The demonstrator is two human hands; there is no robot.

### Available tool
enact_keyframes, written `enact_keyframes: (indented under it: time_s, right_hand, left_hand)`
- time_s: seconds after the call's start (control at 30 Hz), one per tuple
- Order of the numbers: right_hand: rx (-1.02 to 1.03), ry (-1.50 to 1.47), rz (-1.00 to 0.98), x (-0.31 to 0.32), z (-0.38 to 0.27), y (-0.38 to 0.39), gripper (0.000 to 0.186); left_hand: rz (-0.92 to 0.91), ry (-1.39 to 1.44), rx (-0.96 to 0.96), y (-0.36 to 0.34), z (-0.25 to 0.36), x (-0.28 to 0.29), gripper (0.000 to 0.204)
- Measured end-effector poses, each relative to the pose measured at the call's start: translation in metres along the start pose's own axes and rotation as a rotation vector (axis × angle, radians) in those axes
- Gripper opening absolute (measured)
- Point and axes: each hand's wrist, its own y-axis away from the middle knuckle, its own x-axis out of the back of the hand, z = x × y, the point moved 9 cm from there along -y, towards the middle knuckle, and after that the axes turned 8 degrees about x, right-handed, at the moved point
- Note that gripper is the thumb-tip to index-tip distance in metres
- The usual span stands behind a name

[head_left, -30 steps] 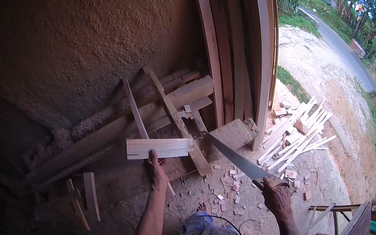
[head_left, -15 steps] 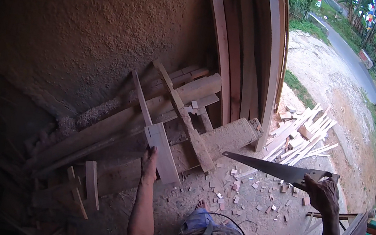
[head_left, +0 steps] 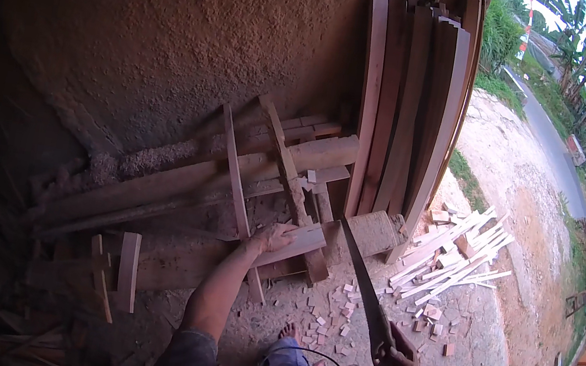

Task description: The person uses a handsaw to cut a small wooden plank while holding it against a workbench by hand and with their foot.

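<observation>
Head view: at the far left, a narrow stick (head_left: 101, 277) and a short plank (head_left: 128, 272) stand at a slant, side by side, below a rough wall (head_left: 163, 35). Along the foot of the wall a long beam (head_left: 173, 173) rises toward the right. A thin strip (head_left: 236, 171) slopes down across it, its lower end passing by the left wrist. Left of centre, the left hand (head_left: 273, 239) lies on the short pale board (head_left: 309, 239), its fingers reaching across the upper side toward the right; whether they curl under the edge cannot be told. The board rests at a slant over the lower part of a crosspiece (head_left: 284, 163), its right end bare. Below it, a bare foot (head_left: 290, 330) shows on the floor near scattered wood blocks (head_left: 322, 320). Right of the board, the saw (head_left: 365, 292) points up and left, its tip near the board's right end; contact cannot be told. Tall planks (head_left: 405, 116) lean behind. The right hand (head_left: 399, 358) has its fingers wrapped round the saw's handle. Farther right, pale sticks (head_left: 461, 246) lie in a heap, with a road (head_left: 562, 155) beyond.
</observation>
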Motion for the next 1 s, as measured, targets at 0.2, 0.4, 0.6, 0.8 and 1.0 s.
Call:
enact_keyframes:
  time_s: [0.2, 0.4, 0.6, 0.8, 1.0]
  right_hand:
    - [0.259, 0.239, 0.166, -0.028, -0.039, 0.015, 0.104]
    - [0.142, 0.331, 0.305, -0.026, -0.005, 0.023, 0.033]
    - [0.248, 0.773, 0.380, -0.031, -0.010, 0.021, 0.051]
    - [0.396, 0.853, 0.228, -0.043, 0.013, -0.005, 0.052]
    - [0.542, 0.891, 0.163, -0.062, 0.018, -0.013, 0.054]
  left_hand:
    - [0.282, -0.487, 0.060, 0.009, 0.011, -0.015, 0.092]
    - [0.304, -0.450, 0.086, -0.006, -0.010, -0.019, 0.092]
    - [0.283, -0.460, 0.101, -0.010, 0.011, -0.020, 0.096]
    - [0.627, -0.342, -0.030, -0.009, 0.023, -0.015, 0.047]
    - [0.809, -0.313, 0.058, -0.014, 0.030, -0.021, 0.016]
